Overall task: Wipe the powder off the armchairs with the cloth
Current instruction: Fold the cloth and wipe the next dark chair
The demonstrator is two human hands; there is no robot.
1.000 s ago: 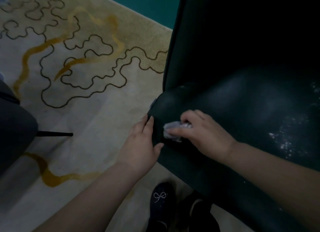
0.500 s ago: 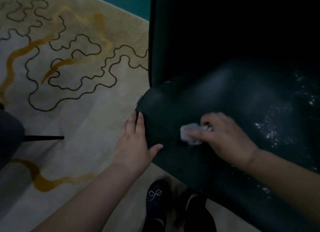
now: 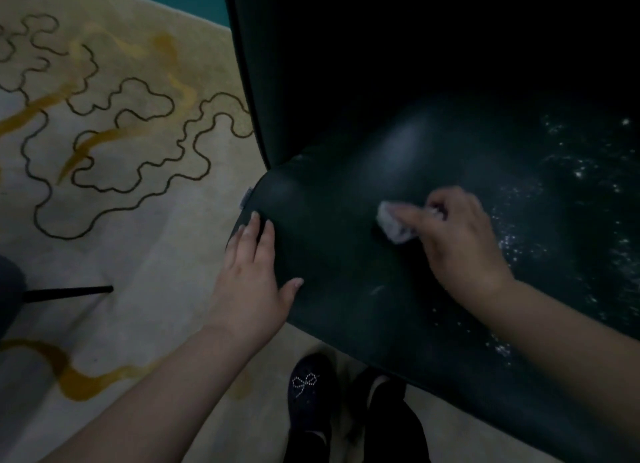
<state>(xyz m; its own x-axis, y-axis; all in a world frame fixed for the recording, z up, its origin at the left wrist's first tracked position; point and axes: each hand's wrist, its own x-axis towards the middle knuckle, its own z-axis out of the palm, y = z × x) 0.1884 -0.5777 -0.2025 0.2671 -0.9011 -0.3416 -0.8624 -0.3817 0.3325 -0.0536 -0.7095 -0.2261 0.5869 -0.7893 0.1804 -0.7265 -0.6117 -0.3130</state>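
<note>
Item: my shoes (image 3: 306, 390), dark, one with a beaded bow, on the carpet below my left wrist.

Item: my left hand (image 3: 254, 275). Fingers (image 3: 255, 230) straight and together, laid flat over the near left edge of the seat; thumb spread onto the seat top. It holds nothing.

Item: my right hand (image 3: 457, 241). Fingers curled round a crumpled pale cloth (image 3: 393, 225), which they press down on the seat. The wad shows past my fingertips, on the side toward my left hand, well apart from it.

Item: armchair (image 3: 346, 289), dark green, smooth and shiny. Seat beneath both hands, backrest rising beyond them into shadow.

Item: powder (image 3: 519, 241), white specks on the seat, thickest to the right of my right hand and beyond it; a few specks near my right forearm. The seat between my two hands looks mostly free of it, save one faint streak.

Item: carpet (image 3: 138, 254), pale with dark wavy outlines and ochre streaks, left of and beyond my left hand.

Item: thin black leg (image 3: 69, 293) of another piece of furniture, lying far left of my left hand.
</note>
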